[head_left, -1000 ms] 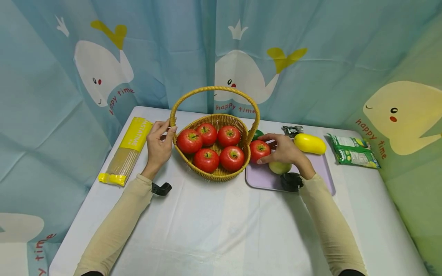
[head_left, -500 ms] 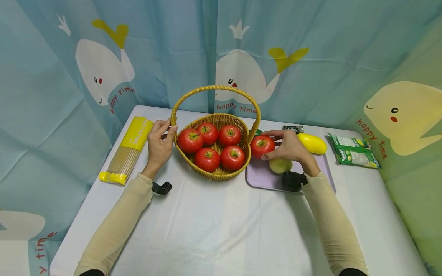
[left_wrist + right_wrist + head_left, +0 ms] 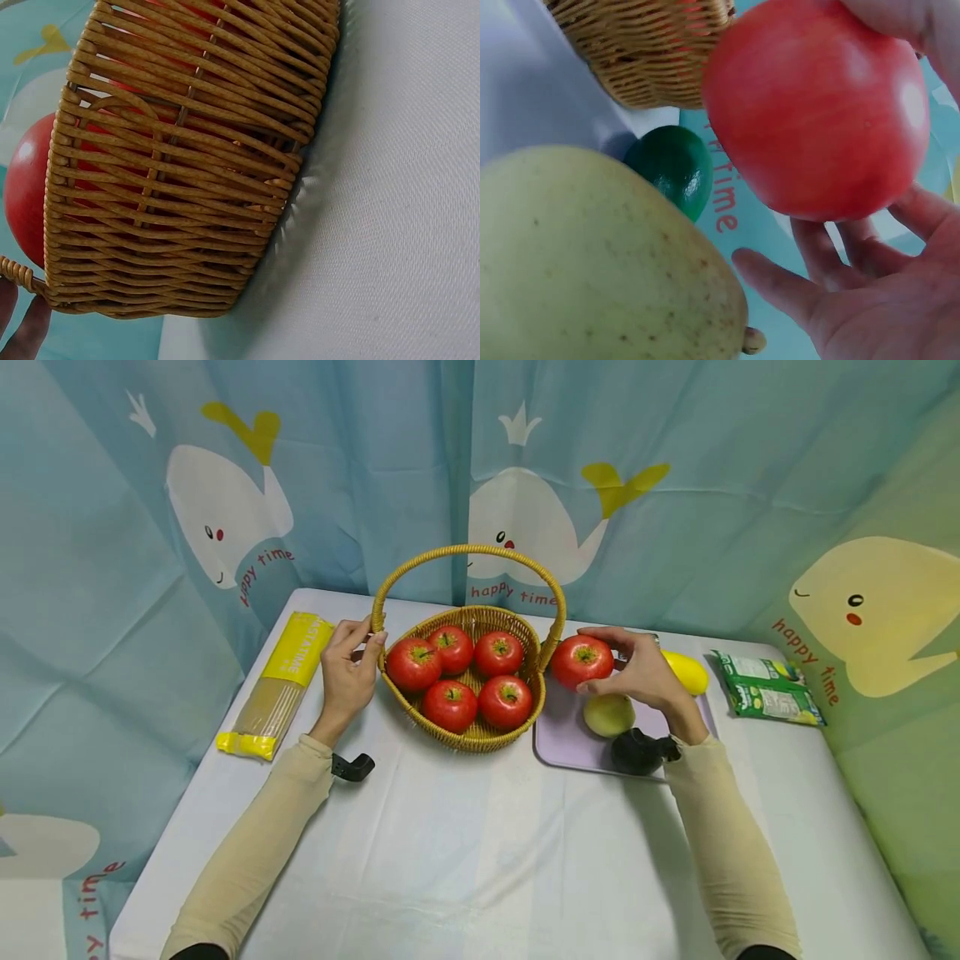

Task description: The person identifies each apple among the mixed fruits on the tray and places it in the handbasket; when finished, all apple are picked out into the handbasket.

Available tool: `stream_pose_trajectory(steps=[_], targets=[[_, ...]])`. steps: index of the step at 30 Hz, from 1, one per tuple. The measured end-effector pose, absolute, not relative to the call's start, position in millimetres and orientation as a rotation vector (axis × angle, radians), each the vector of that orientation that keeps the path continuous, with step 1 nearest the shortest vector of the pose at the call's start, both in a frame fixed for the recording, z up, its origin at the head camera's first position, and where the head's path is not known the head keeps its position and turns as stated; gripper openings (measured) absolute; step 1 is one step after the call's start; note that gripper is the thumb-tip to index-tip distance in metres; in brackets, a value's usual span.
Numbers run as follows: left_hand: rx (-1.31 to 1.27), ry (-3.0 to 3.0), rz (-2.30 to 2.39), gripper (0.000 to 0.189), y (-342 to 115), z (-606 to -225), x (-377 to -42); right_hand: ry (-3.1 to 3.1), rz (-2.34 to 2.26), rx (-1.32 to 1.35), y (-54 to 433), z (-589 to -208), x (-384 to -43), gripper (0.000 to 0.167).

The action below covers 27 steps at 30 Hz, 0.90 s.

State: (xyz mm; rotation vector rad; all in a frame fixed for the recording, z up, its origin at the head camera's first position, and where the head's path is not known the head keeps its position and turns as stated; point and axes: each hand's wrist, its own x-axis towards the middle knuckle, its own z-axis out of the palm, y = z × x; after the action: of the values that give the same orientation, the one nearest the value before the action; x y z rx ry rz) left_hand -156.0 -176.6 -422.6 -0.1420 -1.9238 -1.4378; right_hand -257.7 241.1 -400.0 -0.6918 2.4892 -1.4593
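Observation:
A wicker basket (image 3: 480,745) with a tall arched handle holds several red apples (image 3: 449,707). My left hand (image 3: 348,681) pinches the left foot of the handle; in the left wrist view, only its fingertips (image 3: 28,330) show beside the woven wall. Just right of the basket, my right hand (image 3: 647,670) grips another red apple (image 3: 581,662) between thumb and fingers, above the lilac tray (image 3: 564,753). Below that apple, a pale green pear (image 3: 609,716) lies on the tray. A dark green fruit (image 3: 671,169) shows behind the pear in the right wrist view.
Partly behind the right hand lies a yellow mango-like fruit (image 3: 686,672). A green snack packet (image 3: 768,687) is at the far right, and a yellow pasta packet (image 3: 277,685) lies left of the basket. A patterned curtain (image 3: 420,468) hangs behind the table.
My right hand has lifted the apple up off the tray and slightly to the right, uncovering more of the pear. The left hand stays on the basket handle.

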Motion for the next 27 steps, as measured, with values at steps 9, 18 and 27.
stream_pose_trajectory(steps=[9,18,27], targets=[[-0.140,-1.930,-1.428,0.030,-177,-425,-156,2.307,-1.681,-0.680,244,-398,-254,0.075],[-0.141,-1.922,-1.440,0.030,-177,-424,-157,2.152,-1.798,-0.745,240,-390,-249,0.074],[-0.140,-1.929,-1.428,0.030,-177,-425,-157,2.060,-1.796,-0.824,230,-381,-241,0.075]])
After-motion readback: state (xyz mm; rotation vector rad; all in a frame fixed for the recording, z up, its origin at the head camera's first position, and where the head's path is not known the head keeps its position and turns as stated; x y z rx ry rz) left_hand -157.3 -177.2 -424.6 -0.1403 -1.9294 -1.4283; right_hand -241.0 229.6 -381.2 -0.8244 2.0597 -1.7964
